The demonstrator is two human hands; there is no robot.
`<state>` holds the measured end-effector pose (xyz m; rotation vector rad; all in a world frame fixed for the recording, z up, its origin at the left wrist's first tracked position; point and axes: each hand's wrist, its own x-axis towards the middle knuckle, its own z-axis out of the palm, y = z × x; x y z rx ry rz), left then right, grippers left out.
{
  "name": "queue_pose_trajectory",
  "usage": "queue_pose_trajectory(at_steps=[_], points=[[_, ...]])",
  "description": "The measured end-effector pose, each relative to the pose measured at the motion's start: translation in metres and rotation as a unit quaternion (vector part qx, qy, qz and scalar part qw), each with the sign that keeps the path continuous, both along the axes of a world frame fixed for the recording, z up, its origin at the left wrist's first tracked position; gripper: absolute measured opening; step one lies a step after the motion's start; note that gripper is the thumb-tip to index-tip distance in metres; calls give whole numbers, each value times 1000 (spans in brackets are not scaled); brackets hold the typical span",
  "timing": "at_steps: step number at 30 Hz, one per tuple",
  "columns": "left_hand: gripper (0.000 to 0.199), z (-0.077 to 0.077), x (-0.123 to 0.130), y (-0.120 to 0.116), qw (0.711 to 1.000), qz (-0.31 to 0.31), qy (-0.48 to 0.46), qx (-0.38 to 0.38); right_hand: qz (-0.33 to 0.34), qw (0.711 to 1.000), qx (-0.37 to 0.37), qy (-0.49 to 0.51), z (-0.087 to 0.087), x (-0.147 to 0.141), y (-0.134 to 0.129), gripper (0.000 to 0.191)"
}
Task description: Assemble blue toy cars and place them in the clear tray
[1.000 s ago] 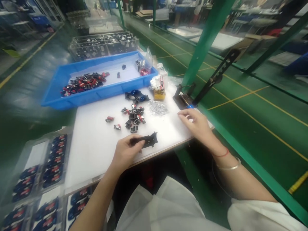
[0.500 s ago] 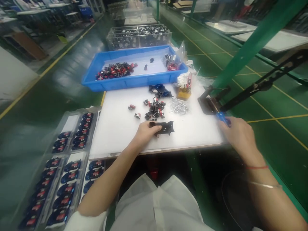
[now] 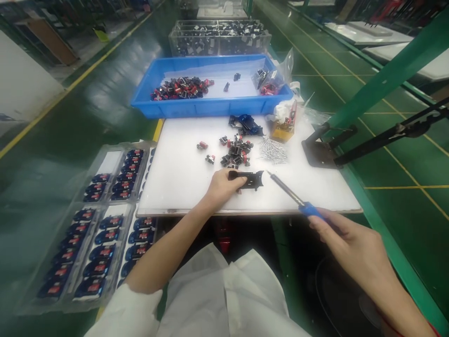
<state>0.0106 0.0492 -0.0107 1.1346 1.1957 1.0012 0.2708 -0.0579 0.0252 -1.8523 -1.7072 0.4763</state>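
Observation:
My left hand (image 3: 224, 186) pinches a black plastic toy-car chassis (image 3: 253, 180) by its left end, low over the white tabletop. Its fingers are closed, thumb on top. A blue-handled soldering iron (image 3: 289, 193) is gripped in my right hand (image 3: 343, 236), its metal tip pointing up and left, a little apart from the chassis's right end. Just beyond the chassis lies a pile of small black and red parts (image 3: 236, 152). Thin metal pins (image 3: 273, 150) are heaped to its right. Behind the pile rest dark blue car shells (image 3: 245, 124).
At the right edge of the table stands a black metal stand (image 3: 320, 153). A yellow box (image 3: 282, 132) holds small tools. A blue bin (image 3: 175, 110) of parts sits at the back, with a clear bin (image 3: 219, 44) behind. Trays (image 3: 96, 220) of blue car shells lie at left.
My right hand has brought the soldering iron from the black stand leftward, toward the chassis. The left hand still holds the chassis. The whole view has shifted slightly.

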Motion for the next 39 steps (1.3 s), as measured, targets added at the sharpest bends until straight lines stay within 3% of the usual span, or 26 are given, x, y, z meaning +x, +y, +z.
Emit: queue_pose_trajectory(at_steps=[4,11,20,39], points=[[10,-3,0,0,1000,-1,-4,4,58,996,51,-49,-13,-5,-3,50],[9,-3,0,0,1000,-3,-8,14,95,993,48,-54,-7,-16,0,45],[9,-1,0,-1,1000,-3,1,8,97,993,39,-51,1,-27,5,46],[10,7,-1,-2,1000,-19,17,-1,103,992,32,-64,-1,-27,8,49]])
